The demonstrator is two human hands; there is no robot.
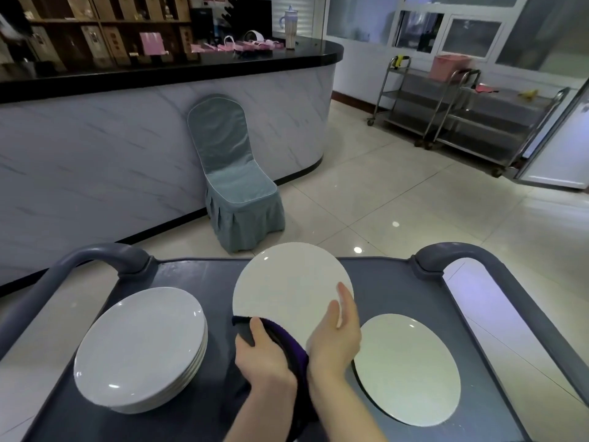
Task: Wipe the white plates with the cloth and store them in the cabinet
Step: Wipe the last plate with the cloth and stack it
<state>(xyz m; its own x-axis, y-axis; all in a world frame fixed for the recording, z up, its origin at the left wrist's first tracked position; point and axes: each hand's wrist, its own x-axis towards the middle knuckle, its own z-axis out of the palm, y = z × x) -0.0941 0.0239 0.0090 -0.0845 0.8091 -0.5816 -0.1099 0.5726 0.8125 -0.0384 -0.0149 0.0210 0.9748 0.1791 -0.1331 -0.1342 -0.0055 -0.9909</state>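
Centre of the view is the held plate [287, 282], round, plain white and glossy, with a small glint of light near its upper left rim. It is tilted up on edge, its face turned toward the camera, above the middle of a grey cart [197, 275]. A dark purple cloth [287, 342] is folded over its lower edge. The left hand [264, 355] grips the cloth, fingers curled round it and thumb on top, pinching it onto the plate's rim. The right hand [338, 333] lies flat against the plate's lower right side with its fingers straight, clasping nothing. On the cart's tray, to the left, sits a stack of plates [137, 349], several of the same white kind piled neatly, face up. To the right a single plate [408, 368] lies flat on the tray, apart from the stack. Curved grey handles [105, 253] rise at the cart's far corners. Beyond it on the pale tiled floor stands a chair [236, 183] in a blue-grey cover, its back against a marble-patterned counter [127, 138] with a black top. Far right are two steel trolleys [462, 116], one carrying a pink basket [449, 65].
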